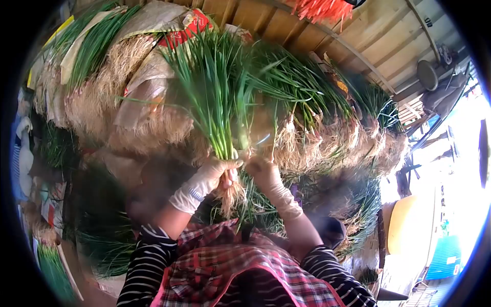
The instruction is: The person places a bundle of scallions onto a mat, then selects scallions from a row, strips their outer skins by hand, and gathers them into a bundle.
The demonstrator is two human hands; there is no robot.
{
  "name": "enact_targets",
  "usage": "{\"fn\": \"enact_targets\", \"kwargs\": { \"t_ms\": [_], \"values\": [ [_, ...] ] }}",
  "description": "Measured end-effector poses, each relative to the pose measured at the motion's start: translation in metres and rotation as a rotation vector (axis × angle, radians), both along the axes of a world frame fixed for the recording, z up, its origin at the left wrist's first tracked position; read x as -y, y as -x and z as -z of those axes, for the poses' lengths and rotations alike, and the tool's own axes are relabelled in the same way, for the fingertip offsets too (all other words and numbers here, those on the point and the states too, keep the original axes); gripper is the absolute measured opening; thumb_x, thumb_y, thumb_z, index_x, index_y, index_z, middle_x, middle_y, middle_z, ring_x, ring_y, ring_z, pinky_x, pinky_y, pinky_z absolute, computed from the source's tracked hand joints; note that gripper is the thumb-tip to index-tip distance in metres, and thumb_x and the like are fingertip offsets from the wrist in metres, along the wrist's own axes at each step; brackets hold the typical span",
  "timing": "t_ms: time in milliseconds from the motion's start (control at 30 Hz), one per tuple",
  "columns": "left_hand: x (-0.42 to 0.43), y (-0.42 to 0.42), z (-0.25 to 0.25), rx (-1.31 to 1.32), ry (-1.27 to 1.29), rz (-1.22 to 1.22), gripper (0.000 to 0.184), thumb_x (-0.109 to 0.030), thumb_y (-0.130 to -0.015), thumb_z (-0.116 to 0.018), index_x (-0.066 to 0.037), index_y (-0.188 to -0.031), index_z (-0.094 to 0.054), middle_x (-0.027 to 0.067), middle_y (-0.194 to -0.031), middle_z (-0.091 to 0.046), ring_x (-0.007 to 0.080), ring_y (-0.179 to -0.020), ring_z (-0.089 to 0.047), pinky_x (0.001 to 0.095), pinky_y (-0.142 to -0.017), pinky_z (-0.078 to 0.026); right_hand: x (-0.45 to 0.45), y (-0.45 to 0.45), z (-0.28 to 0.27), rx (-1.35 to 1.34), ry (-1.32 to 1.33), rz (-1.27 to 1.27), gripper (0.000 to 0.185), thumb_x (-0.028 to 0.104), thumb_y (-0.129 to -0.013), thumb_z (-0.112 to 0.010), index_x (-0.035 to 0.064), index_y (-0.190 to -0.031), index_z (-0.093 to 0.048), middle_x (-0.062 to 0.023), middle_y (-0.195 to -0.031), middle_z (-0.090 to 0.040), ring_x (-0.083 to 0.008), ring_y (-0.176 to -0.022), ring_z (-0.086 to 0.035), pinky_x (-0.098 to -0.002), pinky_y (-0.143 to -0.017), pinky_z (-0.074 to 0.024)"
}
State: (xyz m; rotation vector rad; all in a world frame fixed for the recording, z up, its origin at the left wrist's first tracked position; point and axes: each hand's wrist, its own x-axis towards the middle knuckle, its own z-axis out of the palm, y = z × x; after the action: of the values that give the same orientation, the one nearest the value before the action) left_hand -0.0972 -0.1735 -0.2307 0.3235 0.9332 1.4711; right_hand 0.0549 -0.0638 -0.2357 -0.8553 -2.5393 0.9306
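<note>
My left hand (210, 176), in a pale glove, is wrapped round the lower stems of a bunch of green onions (217, 117). The bunch stands upright, leaves fanned out above and tan roots (227, 199) hanging below the fingers. Close beside it on the right, my right hand (264, 173), also gloved, is closed with the fingers pinched together. A single thin green onion (274, 135) rises from those fingertips; the exact grip is partly hidden and a little blurred.
Heaped green onions (302, 87) lie behind the hands, roots toward me. More piles sit at left (105, 56) and below (102, 230), with sacking (153, 23) among them. A corrugated wall (286, 25) stands behind. A blue basket (444, 257) is at right.
</note>
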Motion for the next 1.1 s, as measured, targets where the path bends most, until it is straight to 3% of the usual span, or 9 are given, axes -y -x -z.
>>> {"fn": "enact_targets", "kwargs": {
  "t_ms": [33,100,300,433,467,500,600,767,1100],
  "values": [
    [-0.002,0.0,0.002,-0.038,0.073,0.0,0.02,-0.011,-0.073,-0.069,-0.002,-0.086,-0.057,0.0085,-0.065,-0.06,0.0126,-0.043,-0.052,0.0226,-0.031,-0.037,0.012,0.007,-0.015,0.304,-0.005,-0.11,0.016,0.015,-0.084,-0.058,0.0094,-0.098,-0.06,-0.008,-0.073,-0.063,-0.0169,-0.062,-0.06,-0.029,-0.062,-0.0518],
    [-0.003,0.006,0.001,0.135,0.006,-0.034,0.019,-0.011,-0.074,-0.069,0.0,-0.085,-0.058,0.0096,-0.064,-0.06,0.0117,-0.044,-0.052,0.0215,-0.033,-0.038,0.007,0.01,-0.023,-0.017,-0.102,-0.23,0.019,0.01,-0.079,-0.063,0.0069,-0.098,-0.06,-0.0088,-0.084,-0.063,-0.0157,-0.063,-0.06,-0.0324,-0.061,-0.0521],
    [0.004,0.016,0.0,-0.012,-0.157,-0.105,0.026,-0.014,-0.072,-0.063,0.004,-0.09,-0.059,0.0168,-0.074,-0.063,0.0174,-0.052,-0.058,0.0231,-0.044,-0.047,-0.018,0.063,-0.082,0.026,0.847,-0.511,0.04,0.011,-0.084,-0.057,0.0036,-0.122,-0.046,-0.0132,-0.094,-0.063,-0.0144,-0.075,-0.061,-0.0294,-0.07,-0.0503],
    [0.016,0.032,-0.016,-0.008,-0.002,-0.071,0.029,-0.011,-0.073,-0.064,0.004,-0.097,-0.054,0.0137,-0.07,-0.061,0.016,-0.048,-0.056,0.0241,-0.04,-0.045,-0.045,0.073,-0.044,0.182,-0.324,-0.494,0.022,0.02,-0.087,-0.054,0.0023,-0.098,-0.059,-0.0057,-0.076,-0.062,-0.0192,-0.066,-0.06,-0.0301,-0.065,-0.0503],
    [0.02,0.031,-0.029,-0.022,-0.057,-0.099,0.025,-0.008,-0.073,-0.064,0.002,-0.094,-0.053,0.0132,-0.07,-0.06,0.015,-0.048,-0.056,0.0232,-0.038,-0.045,-0.059,0.083,-0.059,0.527,0.214,-0.011,0.019,0.021,-0.086,-0.054,0.0041,-0.093,-0.06,-0.0066,-0.077,-0.063,-0.0197,-0.067,-0.06,-0.0307,-0.064,-0.0511],
    [0.022,0.03,-0.04,-0.038,-0.115,-0.127,0.022,-0.004,-0.074,-0.064,0.0,-0.092,-0.053,0.0126,-0.071,-0.06,0.014,-0.047,-0.056,0.0222,-0.036,-0.045,-0.082,0.059,-0.047,-0.031,0.592,0.162,0.023,0.023,-0.086,-0.054,0.0042,-0.097,-0.059,-0.007,-0.082,-0.063,-0.0184,-0.073,-0.061,-0.0292,-0.067,-0.0512],
    [0.02,0.033,-0.037,0.09,-0.431,-0.266,0.045,-0.008,-0.07,-0.07,-0.003,-0.109,-0.048,0.0134,-0.08,-0.06,0.0191,-0.056,-0.059,0.0331,-0.052,-0.051,-0.132,0.033,0.009,0.049,-0.909,-0.671,0.033,0.026,-0.085,-0.056,0.0027,-0.108,-0.053,-0.009,-0.096,-0.062,-0.0161,-0.083,-0.061,-0.0277,-0.076,-0.0495],
    [0.005,0.034,-0.019,0.286,-0.513,-0.102,0.063,-0.015,-0.075,-0.065,0.002,-0.129,-0.035,0.015,-0.105,-0.057,0.0157,-0.058,-0.053,0.0339,-0.062,-0.047,-0.213,-0.001,-0.066,0.226,-0.435,0.686,0.039,0.032,-0.073,-0.065,0.0082,-0.104,-0.059,-0.0127,-0.102,-0.061,-0.0262,-0.091,-0.06,-0.0329,-0.08,-0.0483],
    [-0.014,0.032,-0.009,0.354,-0.488,-0.026,0.037,-0.011,-0.078,-0.062,0.003,-0.111,-0.051,0.0174,-0.106,-0.057,0.0201,-0.066,-0.055,0.0364,-0.064,-0.047,-0.251,0.007,-0.086,0.721,-0.391,0.446,0.029,0.025,-0.079,-0.056,0.0118,-0.105,-0.061,-0.0113,-0.094,-0.064,-0.0251,-0.084,-0.062,-0.0345,-0.075,-0.0505]
  ]
}}
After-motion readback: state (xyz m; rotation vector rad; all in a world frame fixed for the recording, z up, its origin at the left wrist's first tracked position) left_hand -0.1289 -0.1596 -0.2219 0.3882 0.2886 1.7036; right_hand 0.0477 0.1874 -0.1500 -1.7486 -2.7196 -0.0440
